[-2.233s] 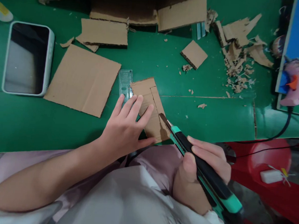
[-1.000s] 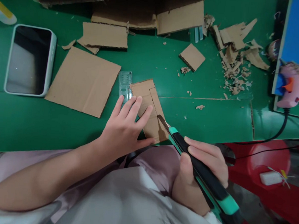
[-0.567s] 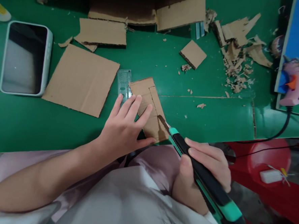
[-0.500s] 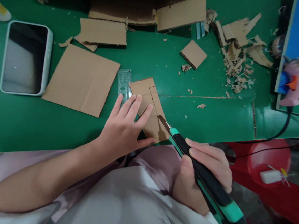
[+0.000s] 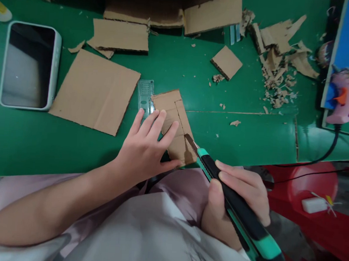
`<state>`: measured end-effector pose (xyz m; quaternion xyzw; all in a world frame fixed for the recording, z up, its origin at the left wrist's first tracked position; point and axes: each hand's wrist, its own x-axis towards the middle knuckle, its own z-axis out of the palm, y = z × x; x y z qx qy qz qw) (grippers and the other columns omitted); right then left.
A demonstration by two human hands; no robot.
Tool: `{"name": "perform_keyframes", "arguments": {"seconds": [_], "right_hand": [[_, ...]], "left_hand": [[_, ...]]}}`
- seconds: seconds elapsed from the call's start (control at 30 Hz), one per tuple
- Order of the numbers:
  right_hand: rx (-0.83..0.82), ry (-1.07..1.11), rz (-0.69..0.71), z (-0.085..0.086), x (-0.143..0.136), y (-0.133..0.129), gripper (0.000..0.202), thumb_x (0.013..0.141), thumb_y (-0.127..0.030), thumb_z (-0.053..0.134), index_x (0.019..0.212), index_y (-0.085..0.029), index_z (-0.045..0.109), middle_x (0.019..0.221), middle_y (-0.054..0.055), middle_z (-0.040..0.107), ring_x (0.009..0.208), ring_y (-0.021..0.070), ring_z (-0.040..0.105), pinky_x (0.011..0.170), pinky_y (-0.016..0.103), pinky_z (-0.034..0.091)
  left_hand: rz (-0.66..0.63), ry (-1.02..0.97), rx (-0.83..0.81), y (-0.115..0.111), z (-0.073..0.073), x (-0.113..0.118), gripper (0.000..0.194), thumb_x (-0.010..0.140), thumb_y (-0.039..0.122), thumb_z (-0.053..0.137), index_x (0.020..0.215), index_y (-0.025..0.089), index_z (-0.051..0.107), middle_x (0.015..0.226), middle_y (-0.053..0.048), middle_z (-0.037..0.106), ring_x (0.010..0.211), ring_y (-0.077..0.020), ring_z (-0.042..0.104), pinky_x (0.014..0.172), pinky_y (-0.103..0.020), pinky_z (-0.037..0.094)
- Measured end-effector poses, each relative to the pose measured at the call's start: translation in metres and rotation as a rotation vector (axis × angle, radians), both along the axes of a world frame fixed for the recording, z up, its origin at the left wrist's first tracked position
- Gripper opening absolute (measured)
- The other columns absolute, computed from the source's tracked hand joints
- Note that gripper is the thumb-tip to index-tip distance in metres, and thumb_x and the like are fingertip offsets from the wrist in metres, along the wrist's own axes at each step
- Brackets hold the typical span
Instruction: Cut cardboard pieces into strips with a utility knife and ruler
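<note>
A small cardboard piece [image 5: 178, 115] with a dark line along it lies at the table's front edge. My left hand [image 5: 145, 144] rests on its left side, fingers spread and flat. Under the fingertips and the cardboard, a clear plastic ruler [image 5: 145, 90] shows in part. My right hand [image 5: 242, 189] is closed round a green and black utility knife [image 5: 235, 197]. The knife's blade tip touches the cardboard at the dark line, right of my left fingers.
A large cardboard square [image 5: 97, 92] and a white-framed device [image 5: 29, 66] lie left. Cardboard pieces [image 5: 121, 34] sit at the back, a small square [image 5: 226, 63] and scraps [image 5: 280, 74] at right. A pink glue gun [image 5: 345, 93] is far right, above a red stool [image 5: 313, 186].
The view has shifted very slightly. Both hands, the knife and the cardboard keep nearly the same places, with the blade tip still at the dark line.
</note>
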<state>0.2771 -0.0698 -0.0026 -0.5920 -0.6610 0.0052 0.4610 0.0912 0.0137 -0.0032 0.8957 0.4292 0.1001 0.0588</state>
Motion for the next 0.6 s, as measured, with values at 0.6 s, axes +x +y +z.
{"name": "perform_keyframes", "arguments": {"seconds": [0.6], "right_hand": [[0.059, 0.008, 0.017, 0.004, 0.009, 0.003, 0.019, 0.076, -0.021, 0.064, 0.094, -0.024, 0.059, 0.088, 0.002, 0.067, 0.069, 0.0169, 0.065, 0.061, 0.034, 0.055]], "left_hand": [[-0.015, -0.014, -0.078, 0.001, 0.002, -0.001, 0.072, 0.077, 0.054, 0.058, 0.133, 0.012, 0.045, 0.141, -0.023, 0.039, 0.131, -0.0379, 0.037, 0.109, -0.058, 0.022]]}}
